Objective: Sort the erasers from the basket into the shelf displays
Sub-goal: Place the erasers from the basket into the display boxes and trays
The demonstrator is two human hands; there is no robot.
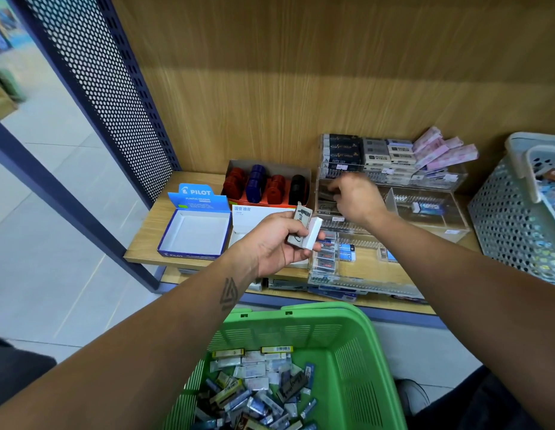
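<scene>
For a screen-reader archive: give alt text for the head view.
A left hand holds erasers while the right hand reaches into a clear shelf display. Below sits a green basket of erasers.

L hand (pixel 277 240) gripping, R hand (pixel 356 198) curled, arms extended

The left hand (pixel 277 240) grips two sleeved erasers (pixel 304 231) above the green basket (pixel 356 346); the right hand (pixel 356 198) reaches into the clear acrylic display (pixel 425 209).
</scene>
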